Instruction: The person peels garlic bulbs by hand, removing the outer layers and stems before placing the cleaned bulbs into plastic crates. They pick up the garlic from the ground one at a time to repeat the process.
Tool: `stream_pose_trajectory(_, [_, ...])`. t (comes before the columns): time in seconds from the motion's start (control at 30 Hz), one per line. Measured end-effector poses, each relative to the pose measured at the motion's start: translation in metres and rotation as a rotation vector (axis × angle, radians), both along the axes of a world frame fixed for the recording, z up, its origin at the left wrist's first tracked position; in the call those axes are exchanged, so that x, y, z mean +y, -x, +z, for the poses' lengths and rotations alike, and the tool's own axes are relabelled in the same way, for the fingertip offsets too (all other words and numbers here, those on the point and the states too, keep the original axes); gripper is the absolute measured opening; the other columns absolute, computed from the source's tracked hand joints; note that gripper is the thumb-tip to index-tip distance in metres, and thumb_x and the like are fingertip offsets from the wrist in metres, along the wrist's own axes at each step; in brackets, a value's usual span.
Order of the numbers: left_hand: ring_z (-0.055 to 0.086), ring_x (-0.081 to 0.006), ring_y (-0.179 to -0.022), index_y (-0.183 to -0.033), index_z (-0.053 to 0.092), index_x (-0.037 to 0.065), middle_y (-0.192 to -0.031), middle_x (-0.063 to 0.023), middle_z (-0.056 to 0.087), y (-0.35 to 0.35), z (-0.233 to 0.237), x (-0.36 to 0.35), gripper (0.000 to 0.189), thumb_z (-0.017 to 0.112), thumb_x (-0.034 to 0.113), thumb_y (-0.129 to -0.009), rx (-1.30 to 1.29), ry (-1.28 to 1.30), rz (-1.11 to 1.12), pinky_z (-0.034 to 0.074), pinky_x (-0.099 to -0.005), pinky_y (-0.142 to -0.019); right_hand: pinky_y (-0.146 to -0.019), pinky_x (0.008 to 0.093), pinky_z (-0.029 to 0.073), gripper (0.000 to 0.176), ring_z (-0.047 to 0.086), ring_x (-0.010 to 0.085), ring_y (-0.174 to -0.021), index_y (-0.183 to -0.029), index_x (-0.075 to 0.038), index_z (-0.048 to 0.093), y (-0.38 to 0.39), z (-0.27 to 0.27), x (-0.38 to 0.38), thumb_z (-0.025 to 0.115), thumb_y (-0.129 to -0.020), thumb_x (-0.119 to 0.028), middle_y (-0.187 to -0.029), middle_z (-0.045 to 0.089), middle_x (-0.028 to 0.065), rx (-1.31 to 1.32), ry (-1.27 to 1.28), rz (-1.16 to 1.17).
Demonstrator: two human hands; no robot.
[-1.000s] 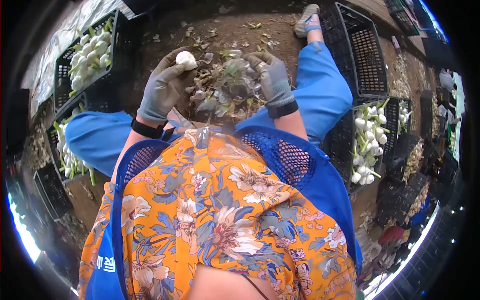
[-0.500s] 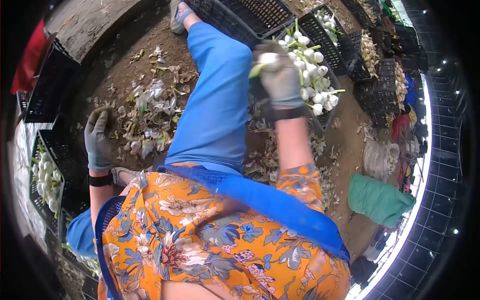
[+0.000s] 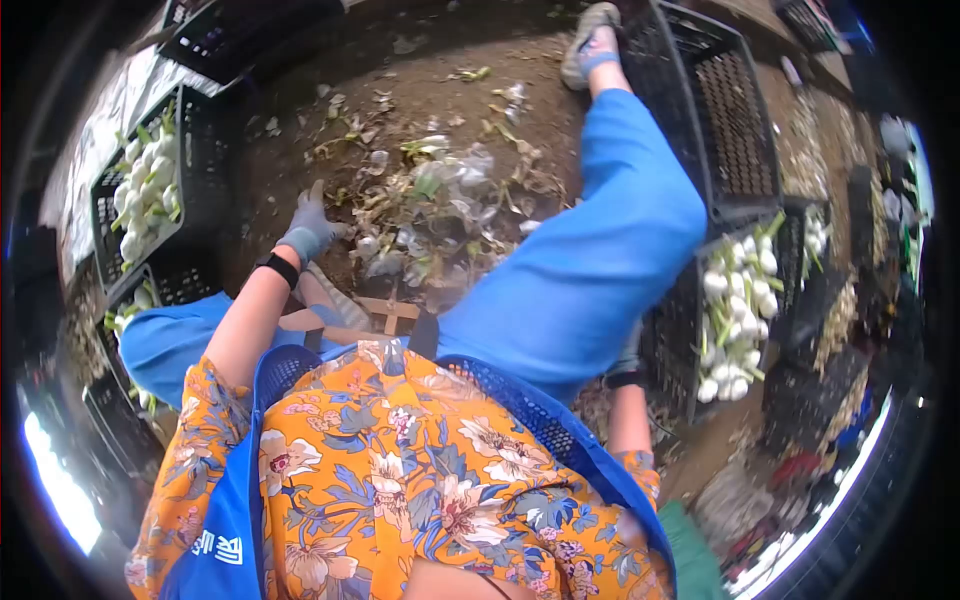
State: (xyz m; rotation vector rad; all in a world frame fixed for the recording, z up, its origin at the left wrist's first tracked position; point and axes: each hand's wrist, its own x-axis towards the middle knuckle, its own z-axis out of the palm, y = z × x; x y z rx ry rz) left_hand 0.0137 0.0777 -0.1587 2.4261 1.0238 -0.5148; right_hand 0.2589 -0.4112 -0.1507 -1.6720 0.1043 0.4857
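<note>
My left hand [image 3: 311,222], in a pale grey glove, is low over the ground at the edge of a pile of garlic peelings [image 3: 440,190]. Its fingers are stretched out and apart, and I see nothing in them. Most of my right hand [image 3: 628,352], also gloved, is hidden behind my raised leg, so its fingers do not show. It is beside a black crate holding white garlic bulbs [image 3: 738,310] with green stems.
More trimmed garlic [image 3: 150,190] fills a black crate on the left. A black crate [image 3: 735,120] stands beyond my outstretched foot. A green sack [image 3: 690,550] lies at lower right. Farther crates line the right side.
The view has swung left. My right hand, which held a garlic bulb over the right crate, has dropped behind my leg. My left hand has moved nearer the peelings.
</note>
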Motion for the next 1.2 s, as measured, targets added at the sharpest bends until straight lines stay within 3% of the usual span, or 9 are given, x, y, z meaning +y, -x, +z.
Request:
stream_pose_trajectory(0.13, [0.045,-0.0424,-0.126,-0.151,0.016,0.011,-0.146,-0.0265,0.033,-0.005,0.011,0.006,0.106,0.082,0.025,-0.068,0.201,-0.103,-0.086,0.041,-0.0456,-0.104,-0.1,0.0381,0.043,0.031,0.058,0.0232,-0.113,-0.12,-0.003,0.063,-0.322,-0.053,0.293,0.057,-0.094,-0.018,-0.123,0.062,0.0161,-1.045,2.046,1.334])
stream_pose_trajectory(0.27, [0.051,-0.0445,-0.119,-0.152,0.007,0.01,-0.138,-0.0291,0.039,-0.002,0.002,-0.011,0.114,0.082,0.024,-0.067,0.415,0.049,-0.251,0.045,-0.0474,-0.097,-0.098,0.0428,0.042,0.05,0.048,0.031,-0.122,-0.134,-0.011,0.05,-0.244,-0.074,0.286,0.059,-0.088,-0.029,-0.13,0.052,0.0157,-0.999,1.021,0.683])
stream_pose_trajectory(0.43, [0.06,-0.0442,-0.102,-0.147,0.013,0.0,-0.123,-0.0308,0.049,-0.009,-0.035,-0.093,0.102,0.077,0.028,-0.072,0.364,0.226,-0.102,0.05,-0.0463,-0.086,-0.097,0.0544,0.037,0.067,0.036,0.0382,-0.133,-0.142,-0.026,0.041,-0.054,-0.079,0.301,0.065,-0.081,-0.041,-0.142,0.04,0.0162,-0.822,0.845,1.228])
stream_pose_trajectory(0.5, [0.063,-0.0409,-0.095,-0.133,0.042,0.0,-0.11,-0.0268,0.059,-0.023,-0.044,-0.14,0.07,0.072,0.027,-0.076,0.262,0.327,-0.025,0.051,-0.0457,-0.082,-0.101,0.0645,0.031,0.07,0.032,0.0402,-0.136,-0.143,-0.027,0.039,0.0,-0.047,0.29,0.064,-0.081,-0.047,-0.147,0.035,0.0151,-0.722,0.684,1.48])
stream_pose_trajectory(0.6, [0.066,-0.0362,-0.088,-0.108,0.066,0.003,-0.096,-0.0195,0.067,-0.046,-0.041,-0.216,0.039,0.068,0.028,-0.079,0.161,0.776,-0.493,0.052,-0.0423,-0.077,-0.097,0.0584,0.034,0.066,0.039,0.0385,-0.128,-0.14,-0.03,0.044,0.048,-0.065,0.22,0.066,-0.079,-0.041,-0.137,0.045,0.012,-0.947,0.543,1.419])
stream_pose_trajectory(0.73, [0.066,-0.0343,-0.092,-0.112,0.065,0.004,-0.105,-0.018,0.068,-0.041,-0.05,-0.242,0.043,0.066,0.032,-0.079,0.35,1.321,-0.409,0.051,-0.0385,-0.079,-0.1,0.0561,0.032,0.066,0.039,0.0384,-0.129,-0.141,-0.026,0.043,-0.146,-0.069,0.239,0.066,-0.081,-0.039,-0.139,0.043,0.013,-0.985,0.888,0.924])
stream_pose_trajectory(0.83, [0.059,-0.0318,-0.106,-0.118,0.06,0.004,-0.117,-0.0193,0.06,-0.062,0.026,-0.168,0.04,0.059,0.028,-0.087,-0.207,1.464,-0.19,0.047,-0.0369,-0.088,-0.103,0.0543,0.03,0.066,0.039,0.0384,-0.13,-0.141,-0.022,0.043,-0.329,-0.074,0.286,0.066,-0.082,-0.038,-0.141,0.041,0.0138,-1.053,1.2,0.758])
stream_pose_trajectory(1.03, [0.037,-0.0385,-0.133,-0.14,0.04,0.012,-0.146,-0.0188,0.036,-0.082,-0.034,-0.005,0.072,0.064,0.049,-0.083,-0.215,-0.443,-0.236,0.038,-0.0522,-0.102,-0.108,0.0507,0.028,0.066,0.038,0.0382,-0.131,-0.143,-0.015,0.041,-0.339,-0.062,0.286,0.065,-0.085,-0.036,-0.144,0.038,0.0153,-1.025,1.202,0.74])
stream_pose_trajectory(1.2, [0.011,-0.0427,-0.145,-0.15,0.022,0.014,-0.158,-0.0225,0.006,-0.067,-0.034,-0.084,0.087,0.063,0.049,-0.082,0.233,-0.19,-0.186,0.017,-0.0682,-0.108,-0.112,0.0478,0.025,0.067,0.037,0.0381,-0.132,-0.144,-0.009,0.04,-0.06,-0.035,0.185,0.065,-0.088,-0.034,-0.147,0.035,0.0166,-0.862,1.08,1.054])
